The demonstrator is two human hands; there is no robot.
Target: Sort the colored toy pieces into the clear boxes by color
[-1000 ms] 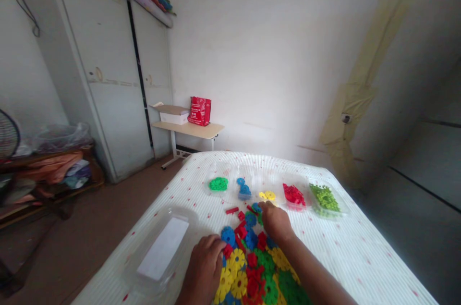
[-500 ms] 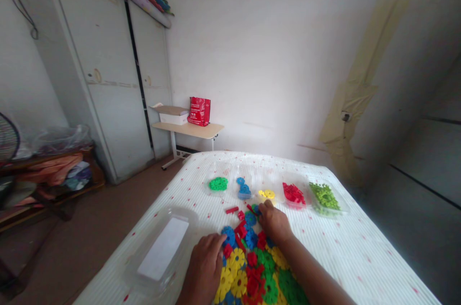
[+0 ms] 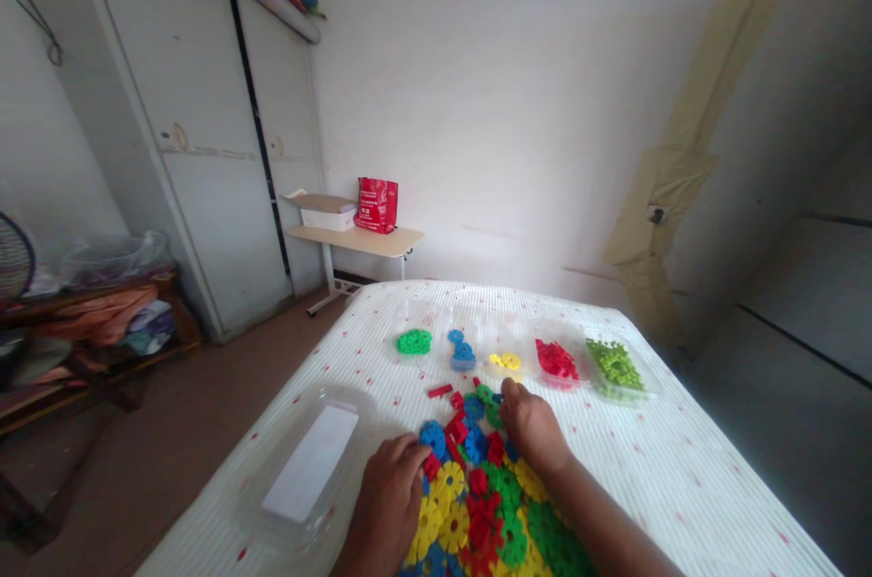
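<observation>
A heap of plastic building pieces lies before me: yellow flower-shaped discs (image 3: 450, 504), blue discs (image 3: 431, 438), green discs (image 3: 512, 541) and red blocks (image 3: 483, 527). At the heap's left edge rests my left hand (image 3: 390, 486), fingers loosely bent and the tips beside a red block (image 3: 431, 466); nothing shows in its grasp. My right hand (image 3: 538, 432) is over the heap's far right side, thumb and fingers pinched together on what looks like a blue disc, mostly hidden by the fingers.
Beyond the heap stand clear tubs of sorted pieces: green (image 3: 414, 342), blue (image 3: 463, 352), yellow (image 3: 505, 361), red (image 3: 557, 361) and light green (image 3: 614, 365). A clear container with white paper (image 3: 310, 461) lies left. A red bag (image 3: 377, 204) stands on a small table behind.
My right hand has drawn slightly right from the heap's far end, and a blue disc near its fingertips no longer lies there; green pieces show instead. The left hand has hardly moved.
</observation>
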